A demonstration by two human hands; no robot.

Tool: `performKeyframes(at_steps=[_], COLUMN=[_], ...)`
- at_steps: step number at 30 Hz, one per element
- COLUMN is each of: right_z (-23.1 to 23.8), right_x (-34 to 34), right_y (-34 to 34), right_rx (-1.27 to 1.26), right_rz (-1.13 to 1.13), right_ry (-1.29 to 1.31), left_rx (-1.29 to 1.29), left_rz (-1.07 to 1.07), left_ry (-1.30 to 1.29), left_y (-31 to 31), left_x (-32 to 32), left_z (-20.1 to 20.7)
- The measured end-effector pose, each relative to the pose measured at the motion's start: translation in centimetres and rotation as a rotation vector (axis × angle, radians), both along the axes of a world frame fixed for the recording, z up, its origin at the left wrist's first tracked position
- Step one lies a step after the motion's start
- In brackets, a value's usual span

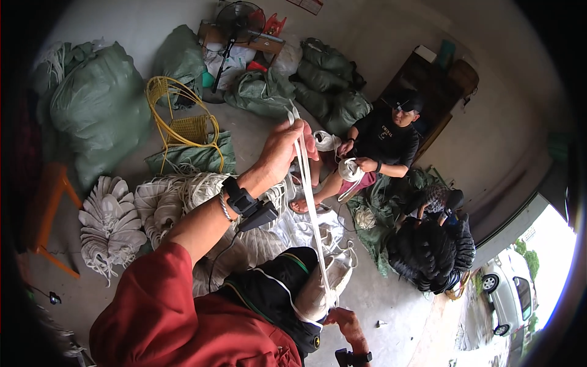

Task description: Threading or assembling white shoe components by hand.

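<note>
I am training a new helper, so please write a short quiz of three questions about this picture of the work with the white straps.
1. True or false: the left hand is raised and grips the white strap near its top end.
2. Where is the right hand? A) on the yellow wire chair B) low, at the white bundle on the lap C) on the black fan
3. What does the seated person in black hold?

Key
1. True
2. B
3. White bundles like it, one in each hand.
</note>
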State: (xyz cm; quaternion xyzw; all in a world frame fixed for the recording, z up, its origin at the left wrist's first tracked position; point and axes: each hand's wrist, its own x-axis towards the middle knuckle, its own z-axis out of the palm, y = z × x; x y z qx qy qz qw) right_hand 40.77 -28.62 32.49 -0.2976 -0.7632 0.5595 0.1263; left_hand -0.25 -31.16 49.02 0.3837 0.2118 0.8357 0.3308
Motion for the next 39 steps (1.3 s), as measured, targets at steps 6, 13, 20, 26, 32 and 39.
performKeyframes(at_steps=[6, 13, 20, 26, 32, 39], right_z=[-0.4, -1.0, 7.8, 8.6, 8.4, 11.8], right_x=[-0.1, 0.9, -2.2, -3.1, -7.3, -11.0], right_y=[0.0, -0.2, 0.9, 6.3, 8.8, 8.3], right_rx=[-0.017, -0.155, -0.021, -0.056, -0.226, -0.098], right_rz=[-0.007, 0.056, -0.213, -0.402, -0.313, -0.297], right_ry=[0.012, 0.148, 0.267, 0.461, 0.517, 0.566], left_rx=[0.022, 0.034, -0.334, -0.459, 0.114, 0.107], left_rz=[-0.004, -0.05, 0.128, 0.372, -0.297, -0.353], left_ry=[0.009, -0.005, 0.15, 1.135, 1.443, 1.631], left_y=[-0.1, 0.7, 3.5, 4.2, 0.1, 1.7], left_x=[0.1, 0.7, -0.8, 10.1, 21.5, 23.0], left_z=[0.4, 0.4, -4.8, -18.2, -20.3, -24.9])
